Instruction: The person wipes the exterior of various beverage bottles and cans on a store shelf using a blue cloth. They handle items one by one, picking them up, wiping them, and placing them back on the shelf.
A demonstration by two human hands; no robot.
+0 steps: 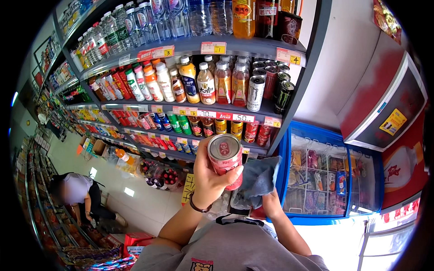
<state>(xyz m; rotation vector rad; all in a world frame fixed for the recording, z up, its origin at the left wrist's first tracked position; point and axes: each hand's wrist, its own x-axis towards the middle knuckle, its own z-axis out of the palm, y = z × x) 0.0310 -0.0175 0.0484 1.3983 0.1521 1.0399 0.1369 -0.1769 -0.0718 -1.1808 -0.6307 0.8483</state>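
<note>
A red and pink drink can (225,159) with a silver top stands upright in the grip of my left hand (207,179), its fingers wrapped around the side and the thumb across the front. A dark bracelet circles that wrist. To the right, my right hand (271,203) holds a blue-grey cloth (257,178), which hangs bunched just beside the can. Most of the right fingers are hidden by the cloth. Beyond both hands rises a grey shelf rack (217,107) of drinks, with red cans (251,132) on the level just behind the held can.
At right stands a blue chest freezer (288,169) with glass lids over packaged goods. Plastic bottles (203,83) and energy drink cans (256,93) fill the middle shelf. Wrapped bottle packs (166,176) sit on the floor. Another person (81,193) crouches at left beside a low snack shelf.
</note>
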